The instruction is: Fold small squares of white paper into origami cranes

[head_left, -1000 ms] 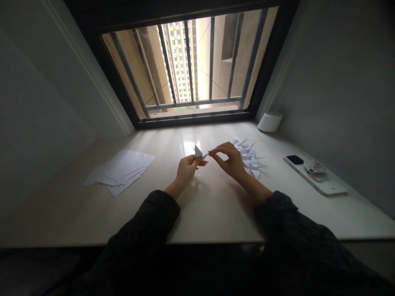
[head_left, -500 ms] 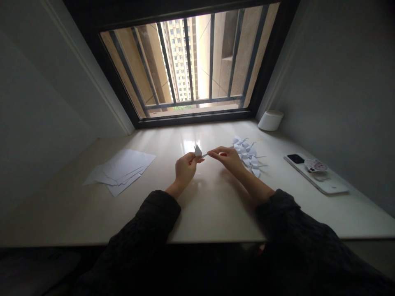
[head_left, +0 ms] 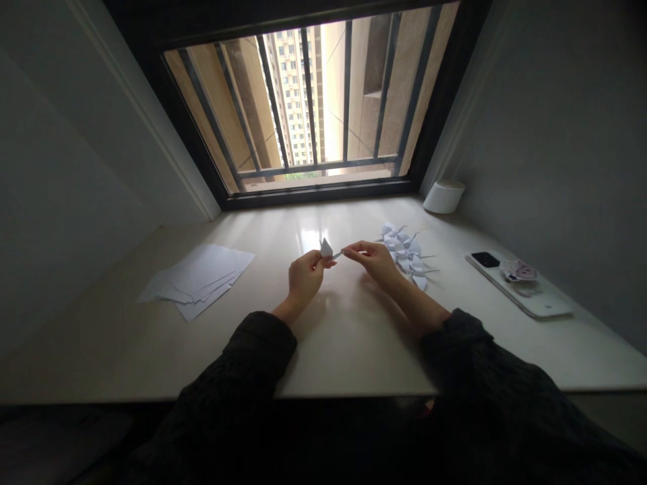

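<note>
A barred window fills the far wall above a pale glossy desk. On its left lies a loose stack of white paper sheets; at the right edge rests a white phone, with a small white cylinder in the far corner. A heap of folded paper cranes sits just beyond the right hand. That hand pinches one tip of a small folded paper piece, held above the desk centre, while the left hand grips its body between thumb and fingers.
</note>
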The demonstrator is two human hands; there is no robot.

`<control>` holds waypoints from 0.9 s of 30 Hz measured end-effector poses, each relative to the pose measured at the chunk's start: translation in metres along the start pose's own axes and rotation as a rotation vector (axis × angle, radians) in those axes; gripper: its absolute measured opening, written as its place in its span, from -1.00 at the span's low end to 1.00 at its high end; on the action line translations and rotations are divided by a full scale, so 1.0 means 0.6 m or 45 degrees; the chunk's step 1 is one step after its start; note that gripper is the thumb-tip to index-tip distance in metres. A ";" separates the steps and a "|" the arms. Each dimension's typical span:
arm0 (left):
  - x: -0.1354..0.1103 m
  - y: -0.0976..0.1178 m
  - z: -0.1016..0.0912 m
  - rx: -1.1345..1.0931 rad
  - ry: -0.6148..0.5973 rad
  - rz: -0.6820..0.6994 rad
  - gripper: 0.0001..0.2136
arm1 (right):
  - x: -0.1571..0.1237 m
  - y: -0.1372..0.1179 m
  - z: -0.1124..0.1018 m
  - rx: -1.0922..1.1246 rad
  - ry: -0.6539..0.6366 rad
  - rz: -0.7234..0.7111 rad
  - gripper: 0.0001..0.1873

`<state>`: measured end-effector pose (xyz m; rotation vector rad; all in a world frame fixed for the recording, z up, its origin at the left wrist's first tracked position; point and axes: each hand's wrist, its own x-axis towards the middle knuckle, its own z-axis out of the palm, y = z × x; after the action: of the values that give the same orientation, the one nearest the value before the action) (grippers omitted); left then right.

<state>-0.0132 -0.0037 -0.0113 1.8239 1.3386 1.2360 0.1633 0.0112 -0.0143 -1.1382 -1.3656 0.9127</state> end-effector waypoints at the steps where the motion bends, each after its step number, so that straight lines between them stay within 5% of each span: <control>1: 0.000 0.000 0.000 0.009 -0.002 -0.004 -0.83 | -0.001 0.001 0.001 0.001 0.019 0.003 -0.70; 9: 0.000 0.002 0.003 0.105 0.005 0.001 -0.85 | -0.002 0.008 0.004 -0.084 0.076 -0.036 -0.70; 18: -0.001 0.011 -0.001 0.214 0.016 0.005 -0.87 | 0.001 0.001 -0.006 -0.579 -0.003 -0.387 -0.83; 27: 0.006 -0.011 0.004 -0.111 -0.053 -0.151 -0.82 | 0.006 -0.003 -0.009 -0.075 0.022 0.008 -0.67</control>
<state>-0.0138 0.0023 -0.0167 1.6767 1.3292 1.1697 0.1685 0.0140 -0.0107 -1.1930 -1.3834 0.8702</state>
